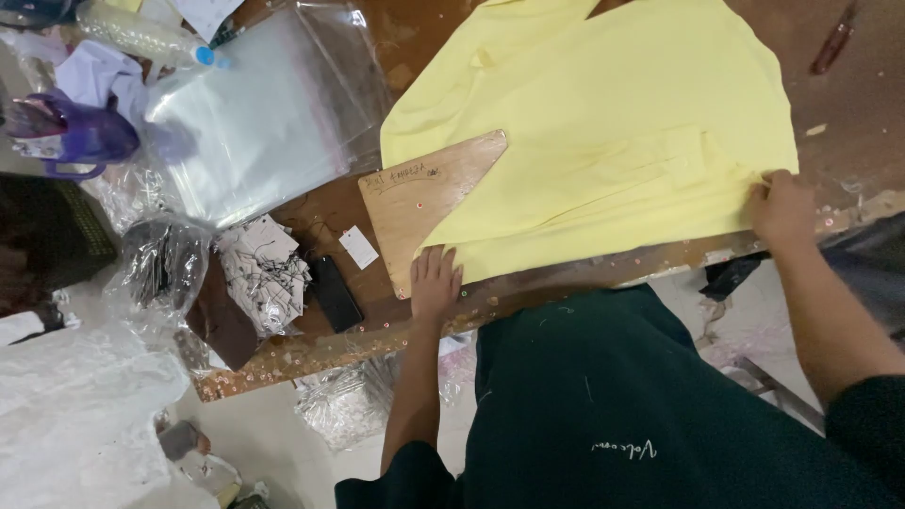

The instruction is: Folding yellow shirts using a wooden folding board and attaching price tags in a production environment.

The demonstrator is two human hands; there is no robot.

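A pale yellow shirt (603,123) lies spread flat on a brown wooden table (528,287). A thin wooden folding board (424,193) sticks out from under the shirt's left side. My left hand (435,281) rests flat on the near corner of the board, at the shirt's lower edge, fingers together. My right hand (781,205) pinches the shirt's right corner by the table's front edge.
A stack of clear plastic bags (264,113) lies left of the shirt. Nearer are a pile of paper tags with strings (264,269), a white tag (358,247) and a black phone (335,294). A purple jug (71,137) and crumpled plastic sit at far left.
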